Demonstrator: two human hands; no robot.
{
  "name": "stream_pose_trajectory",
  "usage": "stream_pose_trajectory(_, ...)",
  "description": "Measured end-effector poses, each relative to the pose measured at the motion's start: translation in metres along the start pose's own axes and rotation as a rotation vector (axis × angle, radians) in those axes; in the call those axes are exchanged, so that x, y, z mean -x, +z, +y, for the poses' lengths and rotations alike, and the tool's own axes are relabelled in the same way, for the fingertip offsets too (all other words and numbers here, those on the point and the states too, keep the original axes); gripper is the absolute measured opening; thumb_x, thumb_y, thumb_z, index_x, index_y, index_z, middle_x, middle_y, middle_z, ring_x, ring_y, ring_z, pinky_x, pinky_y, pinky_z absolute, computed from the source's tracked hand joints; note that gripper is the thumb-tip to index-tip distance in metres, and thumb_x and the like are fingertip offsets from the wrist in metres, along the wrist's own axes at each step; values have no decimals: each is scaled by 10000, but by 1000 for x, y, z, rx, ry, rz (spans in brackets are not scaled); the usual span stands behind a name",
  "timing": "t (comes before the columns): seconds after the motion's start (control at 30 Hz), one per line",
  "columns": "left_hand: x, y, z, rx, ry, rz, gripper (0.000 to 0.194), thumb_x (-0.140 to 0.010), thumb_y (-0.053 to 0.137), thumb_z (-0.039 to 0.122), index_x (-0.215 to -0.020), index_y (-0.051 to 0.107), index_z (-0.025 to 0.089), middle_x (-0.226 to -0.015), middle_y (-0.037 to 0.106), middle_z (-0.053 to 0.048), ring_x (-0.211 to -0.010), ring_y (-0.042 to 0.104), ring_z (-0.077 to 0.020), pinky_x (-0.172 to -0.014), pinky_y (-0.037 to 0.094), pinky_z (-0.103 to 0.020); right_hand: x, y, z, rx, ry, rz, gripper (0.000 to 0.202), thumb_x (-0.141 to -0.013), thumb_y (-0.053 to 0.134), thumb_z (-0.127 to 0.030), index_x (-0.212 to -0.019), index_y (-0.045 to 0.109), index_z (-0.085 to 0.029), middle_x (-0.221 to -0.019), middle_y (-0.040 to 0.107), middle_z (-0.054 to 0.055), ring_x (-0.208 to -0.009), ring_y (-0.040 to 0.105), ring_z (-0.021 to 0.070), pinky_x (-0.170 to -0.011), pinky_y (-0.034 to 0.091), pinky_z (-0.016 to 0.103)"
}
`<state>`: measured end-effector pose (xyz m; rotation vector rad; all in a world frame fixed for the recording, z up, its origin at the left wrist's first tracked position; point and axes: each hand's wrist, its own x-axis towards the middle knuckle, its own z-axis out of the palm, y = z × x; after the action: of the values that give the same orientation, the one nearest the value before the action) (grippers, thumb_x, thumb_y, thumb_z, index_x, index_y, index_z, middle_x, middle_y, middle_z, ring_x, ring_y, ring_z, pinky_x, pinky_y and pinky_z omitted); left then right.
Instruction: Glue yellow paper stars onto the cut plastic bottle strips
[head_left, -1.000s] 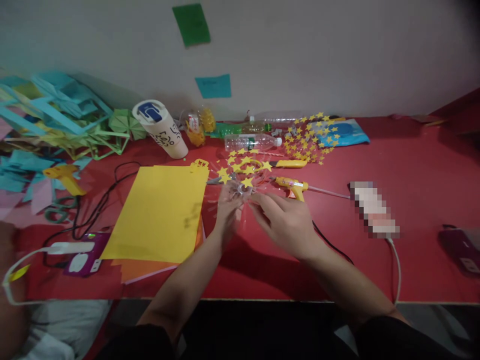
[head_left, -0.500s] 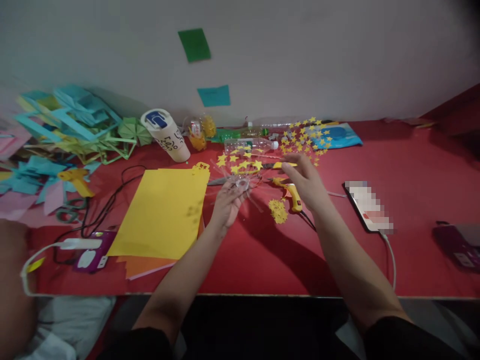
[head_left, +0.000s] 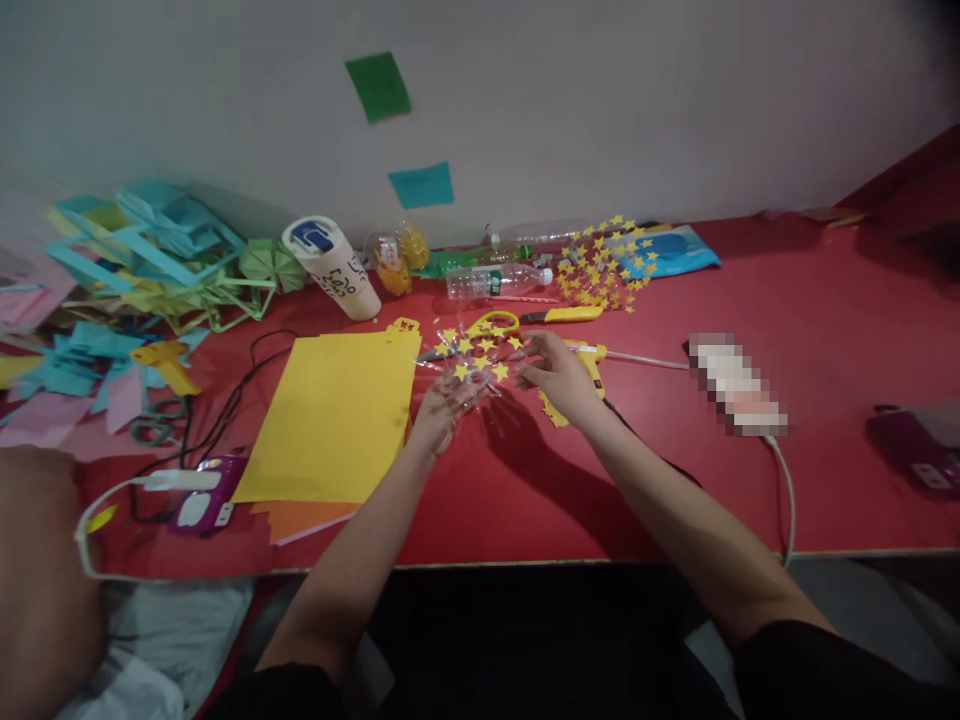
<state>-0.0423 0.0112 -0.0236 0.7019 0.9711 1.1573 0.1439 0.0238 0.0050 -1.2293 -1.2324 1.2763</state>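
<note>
My left hand (head_left: pixel 441 408) grips the base of a clear plastic bottle piece (head_left: pixel 477 378), cut into thin strips that splay outward. Small yellow paper stars (head_left: pixel 480 345) are spread over the strips. My right hand (head_left: pixel 551 372) is at the piece's right side, thumb and fingers curved and apart near a star; whether they touch a strip is unclear. Partly behind that hand lie a yellow glue gun (head_left: pixel 592 352) and a pile of yellow stars (head_left: pixel 553 408). Yellow-handled scissors (head_left: pixel 498 322) and a yellow utility knife (head_left: pixel 574 315) lie just beyond.
Yellow paper sheets (head_left: pixel 330 420) lie left, near a cup (head_left: pixel 334 270) and a second glue gun (head_left: pixel 166 366). Plastic bottles (head_left: pixel 495 282) and another star-covered piece (head_left: pixel 606 265) are at the back. A phone (head_left: pixel 739 385) lies right. Another person's arm (head_left: pixel 45 580) shows at left.
My right hand has come down and left to the strips' right side. The bottle piece has tilted, with its stars now closer to me.
</note>
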Motion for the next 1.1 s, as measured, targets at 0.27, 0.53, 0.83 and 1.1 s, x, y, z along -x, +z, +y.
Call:
stream_pose_trajectory(0.27,-6,-32,13,-80,-41,-68,656,-482,672,9,-1092,566,225,-1170,654,-52,-1187,572,-234,-1100,373,-458,7,8,21,147,-2,80,310,-684,491,-139,-980,514,-230,-800,545,-31,-612,609,118,-650,541,308)
stream_pose_trajectory(0.53,-3,-52,31,-219,-1,-77,810,-469,574,63,-1253,480,241,-1307,539,-96,-1248,502,-272,-1100,367,-478,11,11,30,311,-3,74,302,-737,481,-145,-1028,504,-225,-895,595,3,-661,635,120,-660,546,300)
stream_pose_trajectory(0.83,2,-44,40,-445,159,95,472,-544,626,104,-1000,638,224,-1156,624,-60,-1254,490,-277,-1112,349,-468,16,0,13,550,-65,84,393,-757,552,-228,-1146,506,-209,-1070,656,82,-667,621,143,-660,509,329)
stream_pose_trajectory(1.1,8,-43,48,-733,493,332,412,-685,653,116,-1062,610,274,-1197,611,-35,-1167,548,-212,-1103,367,-439,12,-58,-7,844,-143,149,177,-830,484,-236,-947,613,-206,-848,675,65,-681,588,186,-621,432,318)
